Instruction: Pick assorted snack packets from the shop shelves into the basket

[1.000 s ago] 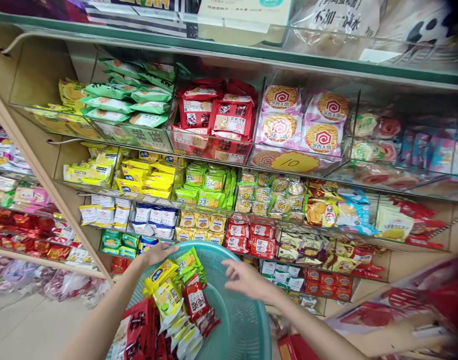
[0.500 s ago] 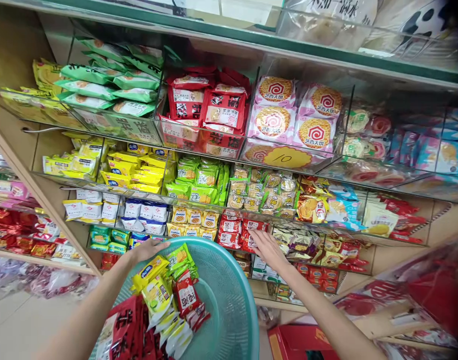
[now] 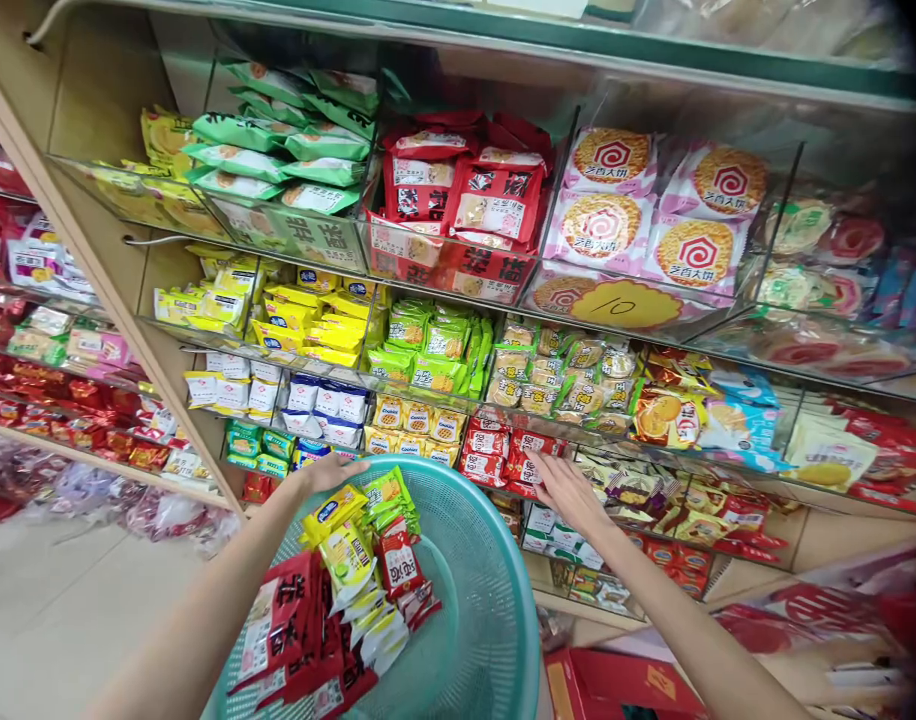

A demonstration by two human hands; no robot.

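My left hand is closed on the far rim of a round teal plastic basket. Inside the basket lie several red snack packets, yellow packets, a green packet and a small red-and-white packet. My right hand reaches over the shelf edge with its fingers stretched out. Its fingertips are at the small red packets in a lower compartment; whether they press on one cannot be told.
Clear dividers split the stepped wooden shelves. Yellow cookie packets sit left of the red ones, brown-and-white packets to the right. Higher up are large round biscuit packs behind a yellow price tag. A red box stands low by the basket.
The view has shifted, so the shelves appear farther right. My left hand stays on the basket rim, and my right hand stays by the red packets with its fingers slightly more spread.
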